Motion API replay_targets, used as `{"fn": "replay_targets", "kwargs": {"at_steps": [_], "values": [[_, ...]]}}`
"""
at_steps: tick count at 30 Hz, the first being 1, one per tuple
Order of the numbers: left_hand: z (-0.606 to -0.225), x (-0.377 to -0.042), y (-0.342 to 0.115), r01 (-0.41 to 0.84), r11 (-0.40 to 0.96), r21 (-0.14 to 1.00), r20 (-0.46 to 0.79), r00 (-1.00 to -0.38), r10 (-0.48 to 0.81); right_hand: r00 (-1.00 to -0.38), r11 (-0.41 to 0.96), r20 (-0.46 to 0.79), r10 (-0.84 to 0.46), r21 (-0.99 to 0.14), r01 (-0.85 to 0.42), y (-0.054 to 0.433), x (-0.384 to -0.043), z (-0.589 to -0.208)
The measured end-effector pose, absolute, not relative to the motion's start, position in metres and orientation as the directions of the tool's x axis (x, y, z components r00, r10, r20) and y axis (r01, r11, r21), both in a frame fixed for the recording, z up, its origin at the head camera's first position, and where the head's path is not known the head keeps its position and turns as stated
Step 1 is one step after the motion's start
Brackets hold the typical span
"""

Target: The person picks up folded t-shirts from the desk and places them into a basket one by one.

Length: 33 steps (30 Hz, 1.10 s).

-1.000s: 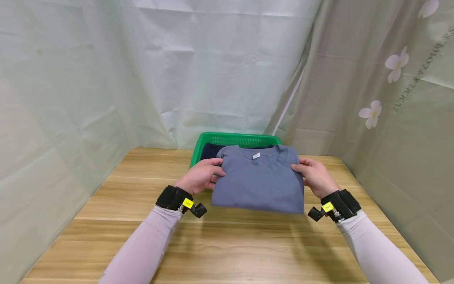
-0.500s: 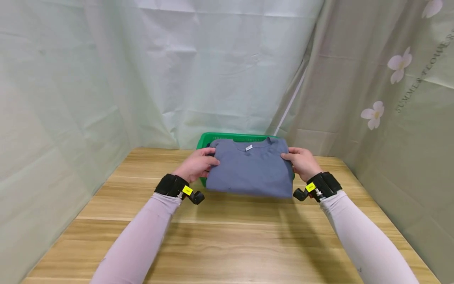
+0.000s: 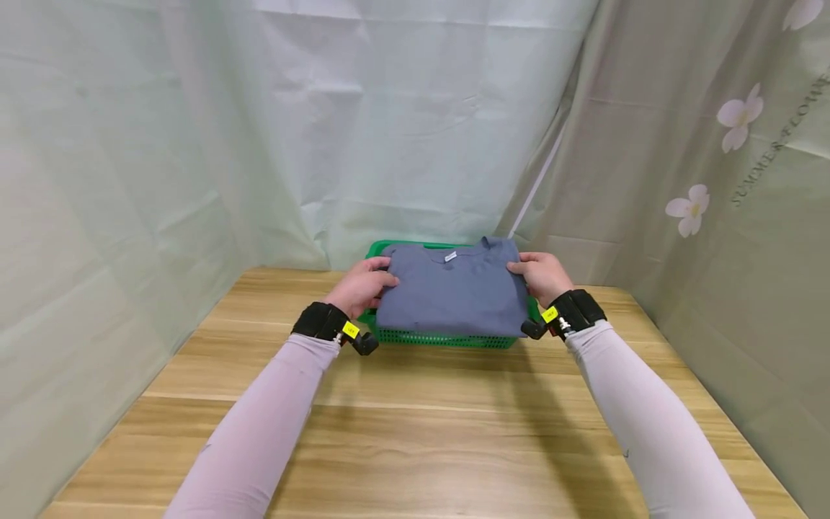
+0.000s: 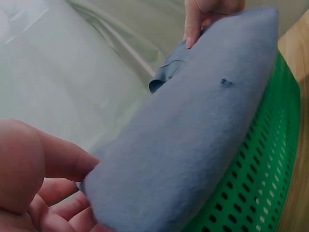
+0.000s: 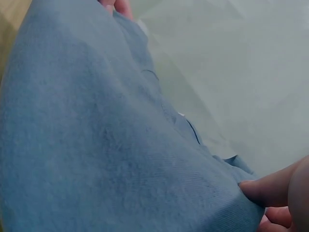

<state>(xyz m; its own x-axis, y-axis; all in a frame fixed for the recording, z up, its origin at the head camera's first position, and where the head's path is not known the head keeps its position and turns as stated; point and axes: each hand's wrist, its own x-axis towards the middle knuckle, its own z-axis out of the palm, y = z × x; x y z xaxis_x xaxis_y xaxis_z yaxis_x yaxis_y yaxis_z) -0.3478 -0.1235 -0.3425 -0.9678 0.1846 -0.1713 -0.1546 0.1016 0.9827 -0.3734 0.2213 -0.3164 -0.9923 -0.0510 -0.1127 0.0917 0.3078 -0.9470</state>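
Note:
A folded blue-grey T-shirt point(image 3: 454, 295), its neckline and white label toward the back, is held level over a green perforated basket point(image 3: 447, 340). My left hand point(image 3: 362, 287) pinches the shirt's left side, thumb on top and fingers beneath. On the opposite side my right hand point(image 3: 543, 276) grips it the same way. In the left wrist view the thumb presses the shirt point(image 4: 178, 125) near its rounded folded edge, with the basket wall point(image 4: 260, 159) just below. The right wrist view has the thumb on a corner of the shirt point(image 5: 111, 125). The shirt hides the basket's inside.
The basket stands at the back of a wooden table point(image 3: 415, 432), close to a pale curtain point(image 3: 402, 130). A curtain printed with flowers point(image 3: 746, 288) runs along the right side. Each wrist wears a black strap with a small camera.
Both hands have carried the shirt away from me and slightly left, from in front of the basket to over it. The dark cloth seen earlier in the basket is now covered.

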Motion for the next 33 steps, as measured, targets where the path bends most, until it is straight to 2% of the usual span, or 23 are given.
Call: {"fn": "replay_targets", "kwargs": {"at_steps": [11, 21, 26, 33], "values": [[-0.344, -0.359, -0.119, -0.125, 0.081, 0.989, -0.133, -0.987, 0.096, -0.992, 0.316, -0.126, -0.014, -0.942, 0.115, 0.217, -0.390, -0.316], [-0.350, -0.365, -0.112, -0.113, 0.134, 0.985, -0.121, -0.991, 0.057, -0.991, 0.298, -0.131, 0.026, -0.945, 0.132, 0.218, -0.395, -0.321], [-0.351, -0.365, -0.113, -0.094, 0.188, 0.978, -0.100, -0.995, 0.020, -0.991, 0.243, -0.127, -0.029, -0.963, 0.116, 0.220, -0.392, -0.323], [-0.344, -0.361, -0.122, -0.011, 0.305, 0.952, 0.003, -0.999, -0.045, -0.994, 0.165, -0.065, -0.092, -0.985, 0.049, 0.223, -0.383, -0.318]]}}
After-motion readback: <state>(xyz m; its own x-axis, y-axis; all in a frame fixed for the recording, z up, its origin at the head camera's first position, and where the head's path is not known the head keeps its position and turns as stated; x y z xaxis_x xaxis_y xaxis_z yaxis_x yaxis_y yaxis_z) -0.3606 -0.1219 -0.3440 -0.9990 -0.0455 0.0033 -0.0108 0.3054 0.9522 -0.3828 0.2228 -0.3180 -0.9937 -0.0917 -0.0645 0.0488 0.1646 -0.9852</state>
